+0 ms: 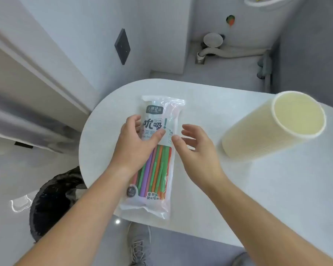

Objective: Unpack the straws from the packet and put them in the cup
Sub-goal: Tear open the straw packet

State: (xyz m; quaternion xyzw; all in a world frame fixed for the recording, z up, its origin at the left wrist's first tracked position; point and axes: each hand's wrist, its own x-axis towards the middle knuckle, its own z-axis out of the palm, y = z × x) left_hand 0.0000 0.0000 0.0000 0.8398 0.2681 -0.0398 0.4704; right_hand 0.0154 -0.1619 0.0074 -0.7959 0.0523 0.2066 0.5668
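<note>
Packet (161, 106) lies flat on the desk (238, 189), seemingly unopened, its long axis running straight away from you, with the straws (156, 169) lengthwise inside. Your left hand (136, 139) clasps its left edge — fingers curled, thumb across the front. Your right hand (196, 148) hangs just right of it, fingers loosely spread, holding nothing. The cup (273, 127) stands well right of that hand — the nearer one.

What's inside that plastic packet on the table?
Green, purple and orange straws show through the clear lower half of the packet. Their upper ends are hidden by the printed label and the left hand holding it.
</note>
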